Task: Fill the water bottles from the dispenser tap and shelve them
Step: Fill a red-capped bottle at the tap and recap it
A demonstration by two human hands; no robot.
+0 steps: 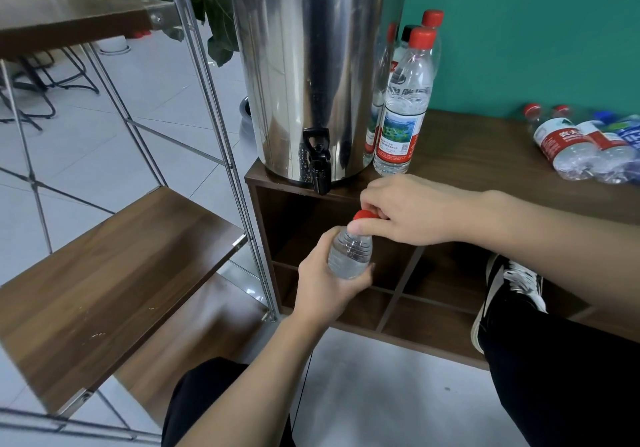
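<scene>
1. The left hand (322, 283) grasps the body of a clear plastic water bottle (349, 256), which it holds upright in the air in front of the cabinet, below and right of the black tap (318, 162).
2. The right hand (412, 214) pinches the red cap (364, 214) on the bottle's neck; whether it turns the cap on or off, I cannot tell.
3. The bottle looks thin and soft, so a hard grip may squeeze water out if the cap is loose. If wet, it is probably slippery. The middle of the body is the safest place to hold.
4. Count: one steel dispenser (308, 65); about four standing bottles (401, 107) beside it on the surface (478, 148); about four lying bottles (568, 148) at the right.
</scene>
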